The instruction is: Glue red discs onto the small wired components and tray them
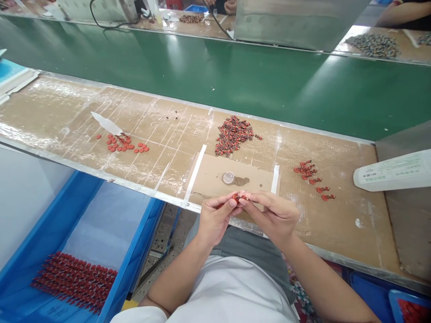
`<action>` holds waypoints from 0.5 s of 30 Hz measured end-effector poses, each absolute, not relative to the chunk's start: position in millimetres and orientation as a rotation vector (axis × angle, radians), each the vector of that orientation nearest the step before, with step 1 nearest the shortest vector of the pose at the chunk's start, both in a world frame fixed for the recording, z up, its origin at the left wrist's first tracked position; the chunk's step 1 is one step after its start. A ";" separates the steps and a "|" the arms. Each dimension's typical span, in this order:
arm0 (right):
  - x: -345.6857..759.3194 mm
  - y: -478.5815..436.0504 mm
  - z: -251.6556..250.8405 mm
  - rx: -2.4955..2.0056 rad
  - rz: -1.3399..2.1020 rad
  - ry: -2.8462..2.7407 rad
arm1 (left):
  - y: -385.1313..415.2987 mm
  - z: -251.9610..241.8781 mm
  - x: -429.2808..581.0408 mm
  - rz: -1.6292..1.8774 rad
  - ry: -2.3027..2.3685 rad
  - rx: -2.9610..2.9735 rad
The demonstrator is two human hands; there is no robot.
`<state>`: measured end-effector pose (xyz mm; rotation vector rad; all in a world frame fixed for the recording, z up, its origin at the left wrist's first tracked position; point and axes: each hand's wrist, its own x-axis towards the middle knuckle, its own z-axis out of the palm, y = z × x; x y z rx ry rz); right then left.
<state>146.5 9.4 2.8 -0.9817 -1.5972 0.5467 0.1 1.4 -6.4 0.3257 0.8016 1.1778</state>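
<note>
Over a cardboard sheet (208, 172) on the worktop (340, 229), left hand (217, 216) and right hand (272, 213) close together, fingertips pinching a small red component (239, 198). Just beyond, a clear round cap (228, 178); farther on, a heap of red-and-black parts (232, 135); left, red discs (121, 144); below the edge, a blue tray (134, 240).

A cardboard-covered workbench (67, 107) carries a heap of red-and-black components (233, 135) and red discs (117, 144).
</note>
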 end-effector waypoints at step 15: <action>158.1 13.2 8.9 -0.844 0.579 -1.604 | 0.1 -3.0 8.7 1.211 0.786 0.495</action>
